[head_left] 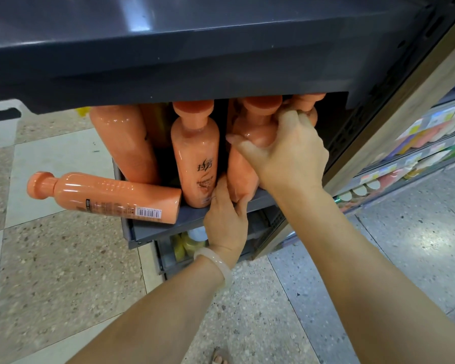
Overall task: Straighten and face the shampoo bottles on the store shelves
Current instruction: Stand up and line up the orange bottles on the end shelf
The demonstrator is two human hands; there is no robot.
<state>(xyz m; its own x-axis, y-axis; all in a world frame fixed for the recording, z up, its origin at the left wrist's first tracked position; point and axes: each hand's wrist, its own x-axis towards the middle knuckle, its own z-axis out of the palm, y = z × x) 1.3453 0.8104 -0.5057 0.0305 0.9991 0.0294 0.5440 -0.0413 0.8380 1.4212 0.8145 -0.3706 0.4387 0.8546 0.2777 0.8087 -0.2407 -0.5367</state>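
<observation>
Several orange shampoo bottles stand on a grey shelf (189, 219). One bottle (108, 197) lies on its side at the left, its cap sticking out past the shelf edge and its barcode facing up. An upright bottle (195, 153) shows its label to the front. My right hand (286, 151) grips the shoulder of the bottle (255, 122) to its right. My left hand (227, 214) holds the base of that same bottle at the shelf's front edge. Another bottle (124, 143) leans at the left rear. More bottle caps at the right rear are partly hidden.
A dark upper shelf (195, 56) overhangs the bottles' tops. Lower shelves hold yellow bottles (187, 245). A wooden side panel (394, 132) stands on the right, with more stocked shelves (426, 143) beyond. Speckled tile floor lies below.
</observation>
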